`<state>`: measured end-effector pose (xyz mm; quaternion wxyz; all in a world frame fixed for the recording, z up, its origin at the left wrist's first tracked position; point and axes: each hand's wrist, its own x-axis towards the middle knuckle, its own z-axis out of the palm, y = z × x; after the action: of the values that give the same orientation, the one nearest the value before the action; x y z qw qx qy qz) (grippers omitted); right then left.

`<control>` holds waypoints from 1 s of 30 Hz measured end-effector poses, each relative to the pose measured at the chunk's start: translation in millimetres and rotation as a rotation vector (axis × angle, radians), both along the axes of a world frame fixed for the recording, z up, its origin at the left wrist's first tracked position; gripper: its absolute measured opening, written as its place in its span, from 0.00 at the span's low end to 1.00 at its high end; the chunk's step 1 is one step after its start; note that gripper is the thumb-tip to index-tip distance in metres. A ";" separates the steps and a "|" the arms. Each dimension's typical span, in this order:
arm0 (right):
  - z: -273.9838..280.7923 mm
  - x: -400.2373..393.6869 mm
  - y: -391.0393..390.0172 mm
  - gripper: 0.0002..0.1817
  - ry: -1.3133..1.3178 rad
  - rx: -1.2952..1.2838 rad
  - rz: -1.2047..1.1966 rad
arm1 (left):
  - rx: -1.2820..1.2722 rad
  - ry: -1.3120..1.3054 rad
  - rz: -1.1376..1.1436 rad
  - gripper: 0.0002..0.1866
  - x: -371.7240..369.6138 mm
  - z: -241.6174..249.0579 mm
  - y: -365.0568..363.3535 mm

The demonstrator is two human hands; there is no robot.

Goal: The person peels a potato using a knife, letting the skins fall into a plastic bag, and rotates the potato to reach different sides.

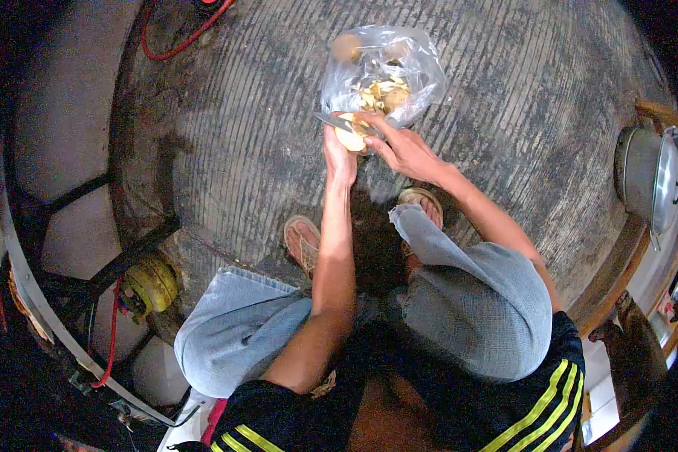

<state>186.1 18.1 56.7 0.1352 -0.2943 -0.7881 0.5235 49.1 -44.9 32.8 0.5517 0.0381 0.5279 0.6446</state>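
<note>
My left hand is closed around a partly peeled potato with pale yellow flesh. In my right hand is a knife, its blade lying across the potato and pointing left; the handle is hidden by my fingers. Just beyond both hands a clear plastic bag lies spread on the floor. Pale peelings and a brownish potato rest in or on it. Another brown, round shape shows through the plastic at its far left.
Around me is a worn, grooved floor. A lidded metal pot stands far right, near a wooden edge. At left are a greenish-yellow gas cylinder, dark metal legs and a red hose. My sandalled feet are close below my hands.
</note>
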 end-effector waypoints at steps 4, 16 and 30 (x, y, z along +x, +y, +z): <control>2.5 0.2 1.2 0.20 -0.008 -0.005 0.025 | 0.017 0.013 0.016 0.18 0.4 -3.0 -0.4; 14.0 1.5 10.5 0.20 -0.031 -0.153 0.060 | 0.055 0.078 0.002 0.17 5.5 2.5 -2.1; 11.2 8.3 11.8 0.28 -0.204 0.123 0.097 | 0.083 -0.064 0.004 0.20 -3.8 3.1 -2.2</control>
<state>194.5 29.9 67.8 0.0468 -0.2988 -0.8417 0.4472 45.4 -47.1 35.9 0.5649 0.0392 0.4830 0.6679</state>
